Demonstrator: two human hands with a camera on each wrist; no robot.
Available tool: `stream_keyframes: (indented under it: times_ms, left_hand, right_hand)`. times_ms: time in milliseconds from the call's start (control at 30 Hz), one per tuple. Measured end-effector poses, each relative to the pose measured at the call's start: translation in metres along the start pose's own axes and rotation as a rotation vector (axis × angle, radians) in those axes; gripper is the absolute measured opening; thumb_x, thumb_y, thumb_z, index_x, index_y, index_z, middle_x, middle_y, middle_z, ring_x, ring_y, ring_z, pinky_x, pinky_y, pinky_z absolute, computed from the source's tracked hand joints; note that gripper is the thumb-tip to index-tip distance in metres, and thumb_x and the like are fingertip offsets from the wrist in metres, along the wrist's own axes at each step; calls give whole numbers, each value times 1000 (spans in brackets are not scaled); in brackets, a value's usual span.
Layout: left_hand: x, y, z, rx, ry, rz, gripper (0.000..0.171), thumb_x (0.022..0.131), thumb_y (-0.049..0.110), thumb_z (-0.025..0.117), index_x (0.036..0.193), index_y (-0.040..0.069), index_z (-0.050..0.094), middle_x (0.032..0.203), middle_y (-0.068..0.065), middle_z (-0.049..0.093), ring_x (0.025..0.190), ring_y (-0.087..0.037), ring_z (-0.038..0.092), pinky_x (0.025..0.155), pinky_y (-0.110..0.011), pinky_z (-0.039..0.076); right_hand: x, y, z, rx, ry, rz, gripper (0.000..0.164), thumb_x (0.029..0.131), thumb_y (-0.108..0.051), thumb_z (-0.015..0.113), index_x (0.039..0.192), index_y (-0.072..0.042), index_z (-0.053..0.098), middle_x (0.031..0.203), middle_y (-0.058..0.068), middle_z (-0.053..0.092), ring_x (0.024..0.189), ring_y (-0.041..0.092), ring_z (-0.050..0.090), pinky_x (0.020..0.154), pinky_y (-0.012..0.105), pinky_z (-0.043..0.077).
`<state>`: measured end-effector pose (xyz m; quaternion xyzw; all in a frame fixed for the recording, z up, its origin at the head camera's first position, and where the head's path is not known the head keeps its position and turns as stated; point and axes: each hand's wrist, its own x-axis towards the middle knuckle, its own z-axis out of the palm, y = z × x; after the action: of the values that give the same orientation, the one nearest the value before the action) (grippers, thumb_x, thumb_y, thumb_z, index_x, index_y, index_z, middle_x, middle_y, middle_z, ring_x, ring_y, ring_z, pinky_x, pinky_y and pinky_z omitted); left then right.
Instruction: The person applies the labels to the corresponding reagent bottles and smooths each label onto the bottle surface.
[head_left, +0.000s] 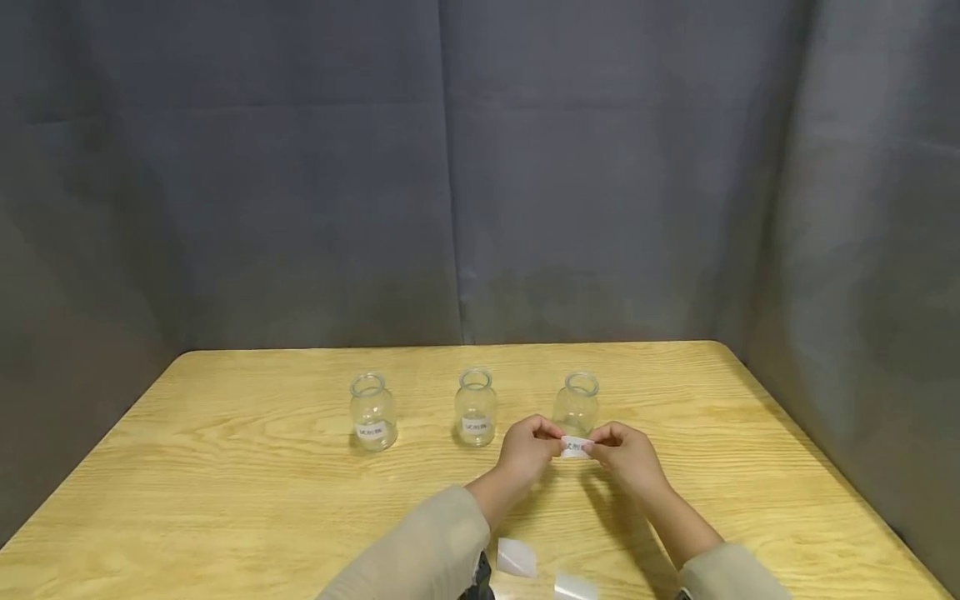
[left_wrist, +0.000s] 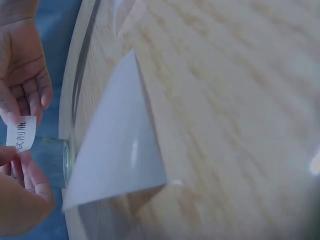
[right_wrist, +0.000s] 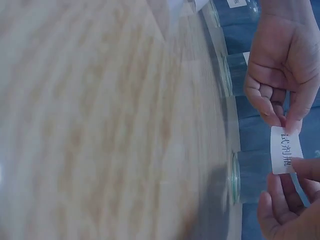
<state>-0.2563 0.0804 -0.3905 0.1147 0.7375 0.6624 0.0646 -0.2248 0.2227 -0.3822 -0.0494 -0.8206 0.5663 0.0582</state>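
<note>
A small white label (head_left: 575,447) with handwritten characters is stretched between the two hands. My left hand (head_left: 527,452) pinches its left end, and my right hand (head_left: 628,454) pinches the right end between thumb and finger. Just behind the label stands a clear glass jar (head_left: 576,406), its lower front partly hidden by the hands. Whether the label touches this jar I cannot tell. In the right wrist view the writing on the label (right_wrist: 286,149) faces the camera, with the left hand (right_wrist: 284,70) above and the right hand (right_wrist: 295,210) below.
To the left stand a middle glass jar (head_left: 476,404) and a left glass jar (head_left: 372,408), each bearing a similar white label. Two glossy pale pieces of sheet (head_left: 516,557) lie near the front of the wooden table (head_left: 225,500). Grey curtain (head_left: 300,183) surrounds the back and sides.
</note>
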Motion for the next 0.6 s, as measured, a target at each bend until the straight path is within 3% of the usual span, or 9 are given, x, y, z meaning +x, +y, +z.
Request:
stream_keyframes:
  times_ms: [167, 367, 600]
  left_hand:
    - [3, 6, 3, 13, 13, -8, 4, 77, 1, 61, 79, 0, 57, 72, -3, 51, 64, -12, 47, 55, -19, 41]
    - [14, -4, 11, 65, 62, 7, 4, 76, 2, 62, 77, 1, 59, 69, 0, 51, 62, -9, 46, 54, -18, 41]
    - [20, -7, 10, 103, 126, 12, 5, 75, 4, 64, 76, 1, 60, 68, 2, 51, 62, -8, 46, 53, -17, 40]
  right_hand:
    - [5, 3, 0, 43, 10, 37, 12, 80, 0, 55, 88, 8, 53, 81, 9, 54, 74, 19, 52, 66, 30, 45]
    - [11, 9, -2, 78, 17, 59, 16, 82, -3, 53, 92, 8, 51, 86, 9, 53, 79, 21, 51, 69, 31, 45]
    - [19, 7, 1, 79, 39, 59, 17, 82, -4, 55, 92, 9, 51, 87, 9, 53, 77, 18, 51, 70, 29, 45]
